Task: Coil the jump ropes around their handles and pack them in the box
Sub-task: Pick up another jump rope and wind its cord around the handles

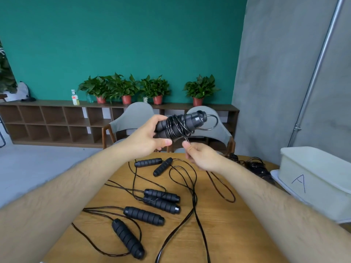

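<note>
Left hand is up above the table, fingers and thumb wrapped round the butt ends of two black handles held side by side. Cord is already wound round their middle in several turns, and a loop of it sticks out past the far ends. Right hand sits just below and right of the bundle, thumb and forefinger pinching the loose cord end that comes off the coil, other fingers curled in.

On the table under my arms I count three uncoiled ropes: a far pair of handles, a middle pair lying touching, and a near pair – their cords sprawl in loops across the wood and off the near edge. Far right, a dark heap of wound cord lies just beside the white box marked "A", which stands at the table's right edge. I can't see into the box. Two grey chairs stand behind the table.
</note>
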